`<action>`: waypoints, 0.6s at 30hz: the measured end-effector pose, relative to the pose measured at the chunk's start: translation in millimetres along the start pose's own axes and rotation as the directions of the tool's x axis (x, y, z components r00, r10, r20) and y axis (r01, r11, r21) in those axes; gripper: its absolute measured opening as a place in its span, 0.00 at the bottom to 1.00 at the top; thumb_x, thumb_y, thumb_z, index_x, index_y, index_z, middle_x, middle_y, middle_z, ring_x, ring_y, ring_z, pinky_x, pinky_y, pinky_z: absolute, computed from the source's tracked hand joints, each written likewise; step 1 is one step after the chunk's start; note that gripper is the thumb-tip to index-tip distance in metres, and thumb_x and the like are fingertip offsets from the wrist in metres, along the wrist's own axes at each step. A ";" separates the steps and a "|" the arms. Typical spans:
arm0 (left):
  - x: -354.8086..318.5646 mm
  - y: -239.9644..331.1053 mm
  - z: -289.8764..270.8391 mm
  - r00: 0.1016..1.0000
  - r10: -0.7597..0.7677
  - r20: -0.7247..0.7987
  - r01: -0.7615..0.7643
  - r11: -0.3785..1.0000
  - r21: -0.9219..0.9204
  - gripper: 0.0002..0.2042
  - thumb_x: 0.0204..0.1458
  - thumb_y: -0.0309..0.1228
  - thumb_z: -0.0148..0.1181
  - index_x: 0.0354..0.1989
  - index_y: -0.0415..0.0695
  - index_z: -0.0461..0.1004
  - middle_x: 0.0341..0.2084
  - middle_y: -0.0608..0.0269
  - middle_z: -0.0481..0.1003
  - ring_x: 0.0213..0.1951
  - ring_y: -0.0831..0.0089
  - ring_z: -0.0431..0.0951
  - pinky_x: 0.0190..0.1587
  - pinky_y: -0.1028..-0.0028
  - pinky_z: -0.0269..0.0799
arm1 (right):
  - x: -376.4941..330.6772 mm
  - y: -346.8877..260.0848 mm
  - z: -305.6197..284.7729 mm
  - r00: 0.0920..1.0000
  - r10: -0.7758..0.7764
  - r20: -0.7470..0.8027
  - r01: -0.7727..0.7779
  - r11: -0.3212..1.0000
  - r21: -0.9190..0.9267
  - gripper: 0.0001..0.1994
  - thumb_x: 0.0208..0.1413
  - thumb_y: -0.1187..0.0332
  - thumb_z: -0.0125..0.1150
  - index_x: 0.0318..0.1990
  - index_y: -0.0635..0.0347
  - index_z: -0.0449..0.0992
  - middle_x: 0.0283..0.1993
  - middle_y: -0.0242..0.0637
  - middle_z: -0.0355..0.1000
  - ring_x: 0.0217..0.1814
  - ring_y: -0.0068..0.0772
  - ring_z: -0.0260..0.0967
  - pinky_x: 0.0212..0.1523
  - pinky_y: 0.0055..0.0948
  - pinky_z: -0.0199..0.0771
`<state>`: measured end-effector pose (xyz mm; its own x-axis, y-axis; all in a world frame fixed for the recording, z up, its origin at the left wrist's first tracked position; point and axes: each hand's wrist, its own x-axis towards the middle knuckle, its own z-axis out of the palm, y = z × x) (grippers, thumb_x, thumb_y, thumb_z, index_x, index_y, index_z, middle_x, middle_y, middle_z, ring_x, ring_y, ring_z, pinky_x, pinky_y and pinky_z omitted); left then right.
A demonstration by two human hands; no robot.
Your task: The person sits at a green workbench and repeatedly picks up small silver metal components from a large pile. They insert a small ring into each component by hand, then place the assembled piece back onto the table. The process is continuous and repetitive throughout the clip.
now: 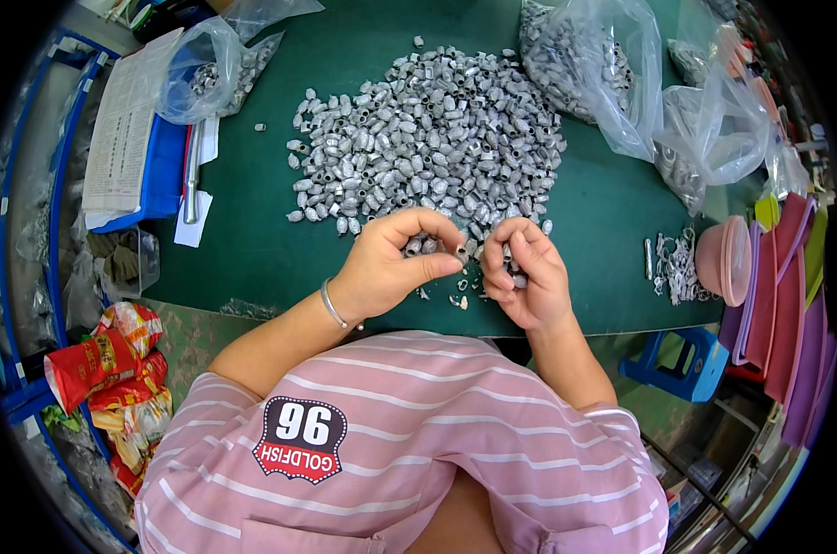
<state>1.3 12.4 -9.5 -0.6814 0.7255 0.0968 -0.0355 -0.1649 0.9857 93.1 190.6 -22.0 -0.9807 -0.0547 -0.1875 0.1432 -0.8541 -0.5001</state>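
Note:
A broad heap of small grey barrel-shaped metal pieces (pixel 428 138) is spread over the green table. Many of them show a hollow end. At the heap's near edge, thumb and forefinger of my left hand (pixel 391 263) pinch one small grey metal piece (pixel 461 252). Close beside it on the right, my right hand (pixel 534 277) is curled with its fingers closed round small grey metal pieces (pixel 509 258); how many is hidden by the fingers. Pale crumbs and flakes (pixel 459 301) lie on the table just below both hands.
Clear plastic bags (pixel 612 83) of grey pieces stand at the back right; another bag (pixel 201 74) is at the back left by a blue tray (pixel 164 166). White looped strips (pixel 682 268) lie near a pink bowl (pixel 725 258). A blue stool (pixel 677 362) stands below the table's right edge.

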 end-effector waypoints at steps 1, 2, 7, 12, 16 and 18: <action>-0.8 3.4 0.5 0.987 -0.162 0.005 0.157 0.944 -0.289 0.07 0.48 0.22 0.59 0.37 0.38 0.72 0.30 0.66 0.71 0.26 0.81 0.66 0.27 0.83 0.63 | 0.8 -0.1 0.1 1.000 0.026 0.015 -0.027 0.997 0.066 0.09 0.62 0.65 0.44 0.40 0.61 0.65 0.29 0.40 0.65 0.21 0.21 0.56 0.15 0.15 0.54; -1.7 9.9 0.4 0.949 -0.311 0.055 0.289 0.785 -0.548 0.07 0.50 0.23 0.57 0.38 0.38 0.71 0.30 0.66 0.70 0.25 0.82 0.65 0.24 0.84 0.61 | 2.3 -0.1 0.4 0.998 0.052 0.033 -0.056 0.990 0.131 0.09 0.62 0.65 0.43 0.39 0.61 0.65 0.28 0.40 0.64 0.21 0.21 0.56 0.14 0.15 0.53; -2.7 -0.5 -4.8 0.830 -0.497 0.253 0.437 0.297 -0.849 0.09 0.58 0.30 0.48 0.42 0.38 0.67 0.29 0.64 0.66 0.22 0.86 0.59 0.17 0.88 0.54 | 4.9 4.1 2.4 0.993 0.115 0.026 -0.118 0.965 0.233 0.10 0.63 0.64 0.40 0.36 0.59 0.63 0.26 0.39 0.63 0.20 0.22 0.55 0.12 0.16 0.53; -2.6 1.7 -5.6 0.824 -0.510 0.247 0.440 0.300 -0.846 0.08 0.57 0.30 0.49 0.40 0.37 0.68 0.29 0.64 0.67 0.22 0.86 0.61 0.17 0.88 0.54 | 7.0 5.7 8.0 0.987 0.158 -0.009 -0.153 0.967 0.202 0.09 0.63 0.64 0.40 0.36 0.59 0.63 0.27 0.40 0.64 0.20 0.23 0.55 0.12 0.16 0.53; -3.6 13.3 7.5 0.847 -0.529 -0.061 0.404 0.713 -0.573 0.06 0.54 0.27 0.54 0.36 0.37 0.70 0.27 0.63 0.70 0.22 0.84 0.63 0.17 0.86 0.56 | 10.3 10.7 13.1 0.950 0.274 -0.149 -0.273 0.962 0.030 0.10 0.60 0.60 0.46 0.36 0.57 0.66 0.27 0.37 0.67 0.20 0.24 0.61 0.13 0.18 0.56; 0.9 13.7 12.3 0.987 -0.020 -0.159 0.049 0.982 0.181 0.05 0.46 0.22 0.61 0.31 0.37 0.74 0.28 0.61 0.72 0.24 0.79 0.70 0.24 0.80 0.66 | 13.9 16.7 16.8 0.926 0.335 -0.176 -0.335 0.942 0.031 0.12 0.60 0.57 0.45 0.38 0.55 0.69 0.30 0.35 0.69 0.25 0.26 0.67 0.15 0.24 0.64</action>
<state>9.1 19.0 5.8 -0.7883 0.6129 0.0537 0.0640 -0.0051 0.9979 79.6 166.9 -18.7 -0.8365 -0.2454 -0.4900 0.4591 -0.8021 -0.3820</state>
